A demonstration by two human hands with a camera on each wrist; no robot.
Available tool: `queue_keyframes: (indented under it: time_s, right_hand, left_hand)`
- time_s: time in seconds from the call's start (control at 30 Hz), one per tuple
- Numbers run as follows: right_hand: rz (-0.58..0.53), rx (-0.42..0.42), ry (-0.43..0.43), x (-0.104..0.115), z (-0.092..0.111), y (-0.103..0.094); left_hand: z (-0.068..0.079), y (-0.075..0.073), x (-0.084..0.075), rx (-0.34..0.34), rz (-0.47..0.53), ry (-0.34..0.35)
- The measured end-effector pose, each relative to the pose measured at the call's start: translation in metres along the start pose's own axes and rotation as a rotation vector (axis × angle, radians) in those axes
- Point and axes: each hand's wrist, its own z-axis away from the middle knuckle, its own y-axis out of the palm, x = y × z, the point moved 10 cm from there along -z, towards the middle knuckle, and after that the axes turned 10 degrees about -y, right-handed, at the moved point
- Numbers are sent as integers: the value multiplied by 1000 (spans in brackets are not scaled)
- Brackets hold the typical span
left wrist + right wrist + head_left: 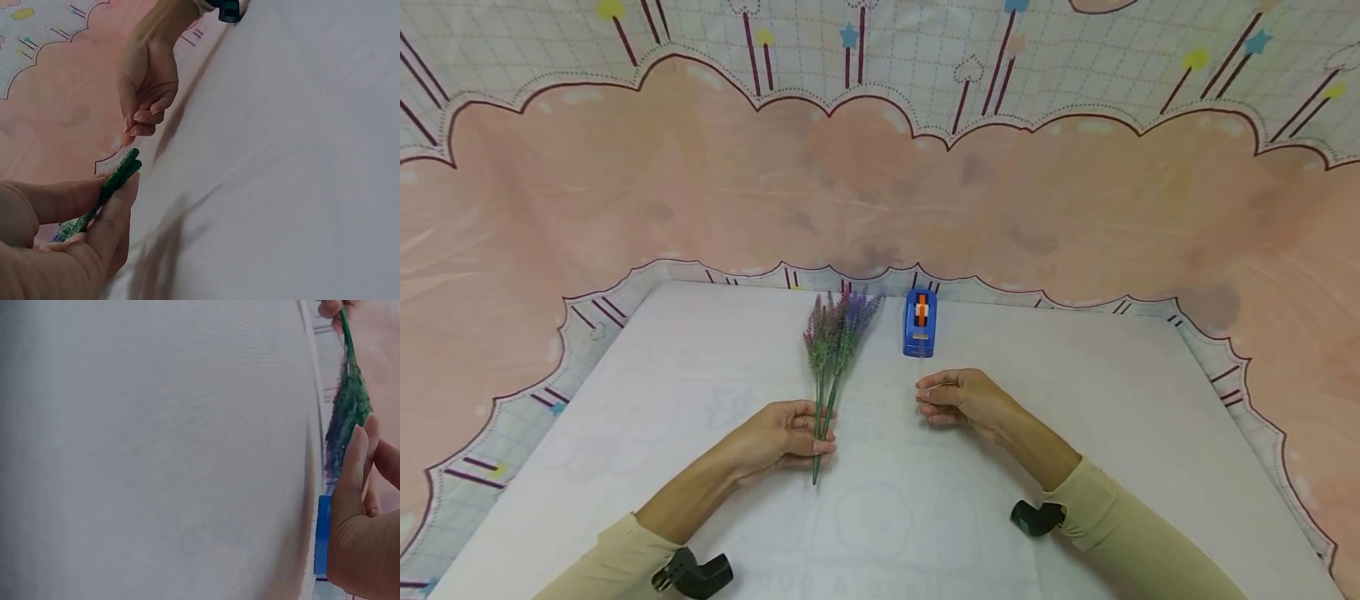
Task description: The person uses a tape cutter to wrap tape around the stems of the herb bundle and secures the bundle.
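My left hand (790,437) holds a small bunch of artificial lavender (838,329), its green stems pinched between thumb and fingers. The purple flower heads point to the far side of the table, and the cut stem ends stick out toward me, as the green stems (122,175) show in the left wrist view. Just in front of a blue tape dispenser (919,325) with an orange hub is my right hand (966,398). Its thumb and index fingertips come close together, the other fingers bent. I cannot tell whether a clear strip of tape is between them.
A white sheet covers the tabletop (880,533), whose far edge runs right behind the flowers and dispenser. Beyond it hangs a pink patterned cloth (737,192). Dark wrist cameras (696,575) are strapped over both sleeves.
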Motion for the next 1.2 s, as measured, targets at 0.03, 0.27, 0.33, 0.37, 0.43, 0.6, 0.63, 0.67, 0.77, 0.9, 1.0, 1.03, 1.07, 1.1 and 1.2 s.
queue_keyframes:
  time_s: [0.03,0.27,0.33,0.37,0.43,0.6,0.63,0.67,0.77,0.9,1.0,1.03,1.07,1.1,1.2]
  right_hand:
    - [3,-1,-2,0,0,0]
    - [21,-10,-7,0,-1,-3]
    - [14,-11,-7,0,-1,-3]
    - [7,-11,-3,-1,-1,-4]
    - [-1,-12,1,-1,-2,-4]
    - [-5,-18,8,-1,-1,-4]
    - [-3,-18,7,-1,-1,-4]
    - [-1,-17,3,0,-1,-3]
    - [12,-10,-6,1,-1,-2]
    - [24,0,-14,2,-1,-1]
    - [27,-4,-10,1,0,-1]
    - [29,-6,-9,1,0,-2]
    - [32,-7,-9,1,0,-2]
    - [34,-9,-9,1,0,-2]
    - [38,-9,-12,2,1,-2]
  left_hand:
    - [0,1,-1,8,-10,8]
    - [0,14,-11,63,-71,41]
    - [-2,19,-15,78,-67,49]
    - [-3,21,-18,84,-67,54]
    - [-5,25,-24,100,-64,65]
    - [-13,35,-34,136,-96,69]
    - [-15,37,-36,144,-105,68]
    - [-17,39,-37,154,-114,69]
    - [-24,46,-41,177,-143,64]
    - [-35,54,-44,191,-180,49]
    - [-44,58,-47,185,-202,40]
    - [-46,59,-48,180,-213,41]
    - [-48,60,-49,175,-223,41]
    - [-51,61,-50,169,-233,43]
    - [-58,62,-54,150,-264,57]
